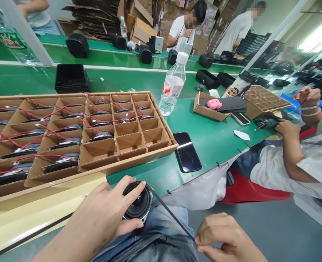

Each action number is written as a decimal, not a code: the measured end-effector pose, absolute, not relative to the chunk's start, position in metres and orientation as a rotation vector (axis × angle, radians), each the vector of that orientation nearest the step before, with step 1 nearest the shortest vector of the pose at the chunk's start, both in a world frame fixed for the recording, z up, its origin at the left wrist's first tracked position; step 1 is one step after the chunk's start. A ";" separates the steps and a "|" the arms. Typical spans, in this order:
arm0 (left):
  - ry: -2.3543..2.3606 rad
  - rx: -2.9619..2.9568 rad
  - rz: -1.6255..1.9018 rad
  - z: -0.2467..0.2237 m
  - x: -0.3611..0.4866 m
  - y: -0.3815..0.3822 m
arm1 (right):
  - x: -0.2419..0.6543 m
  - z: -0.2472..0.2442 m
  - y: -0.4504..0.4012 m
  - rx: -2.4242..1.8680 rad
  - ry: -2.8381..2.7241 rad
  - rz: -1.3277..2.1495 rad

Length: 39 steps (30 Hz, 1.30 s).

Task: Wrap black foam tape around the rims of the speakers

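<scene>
My left hand (103, 209) grips a round black speaker (143, 208) at the table's front edge, above my lap. Its fingers lie over the cone and rim, with the thumb at the lower side. From the speaker's upper rim a thin black strip (172, 214) runs down to the right, stretched straight. My right hand (223, 234) pinches the far end of that strip between thumb and fingers. Beside my left forearm, another black strip (40, 233) lies across pale yellow backing paper (59, 198). A divided cardboard box (139, 165) behind it holds several speakers with red wires; some front-right compartments hold nothing.
A phone (188, 154) and a water bottle (173, 85) are right of the box on the green table (157, 173). Farther right are a small carton (210, 109) with a pink figure and a co-worker's hands (289, 131). Black speaker housings (77, 45) line the back.
</scene>
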<state>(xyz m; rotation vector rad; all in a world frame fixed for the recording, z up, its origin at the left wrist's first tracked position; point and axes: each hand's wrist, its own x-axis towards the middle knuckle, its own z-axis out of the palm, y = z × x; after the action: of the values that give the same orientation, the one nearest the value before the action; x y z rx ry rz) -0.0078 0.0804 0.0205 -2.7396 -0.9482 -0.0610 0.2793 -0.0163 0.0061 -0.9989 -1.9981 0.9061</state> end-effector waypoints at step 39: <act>-1.210 -3.480 0.117 0.038 -0.039 0.115 | 0.244 -0.004 0.092 -0.652 -1.244 1.174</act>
<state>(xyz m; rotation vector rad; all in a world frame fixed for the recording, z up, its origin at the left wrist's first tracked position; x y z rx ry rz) -0.0394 0.1152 0.0383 -3.4797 -1.2104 0.1172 0.2438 0.0915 -0.0045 -0.6520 -1.2437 1.1742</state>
